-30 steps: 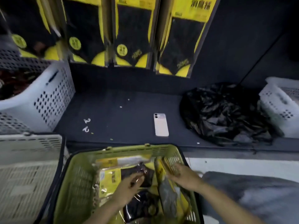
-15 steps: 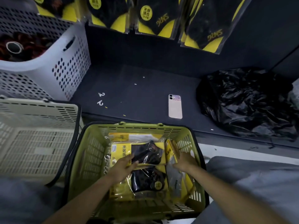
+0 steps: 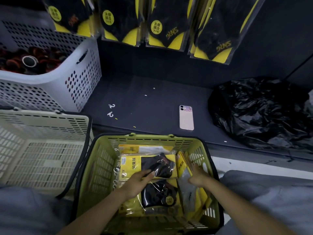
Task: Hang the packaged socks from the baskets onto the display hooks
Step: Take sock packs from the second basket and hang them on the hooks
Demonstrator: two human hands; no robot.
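Resting left hand, fingers flat, on glossy sock pack; right hand fingers straight against upright packs.

I'm looking into a shop, at its sock display. Rows of black-and-yellow packaged socks in clear printed sleeves hang side by side against a dark display wall, above a dark shelf. Below it stands an olive-green plastic shopping basket holding more yellow sleeved sock packs. A beige plastic shopping basket sits beside it, and a white perforated plastic bin is on the shelf.
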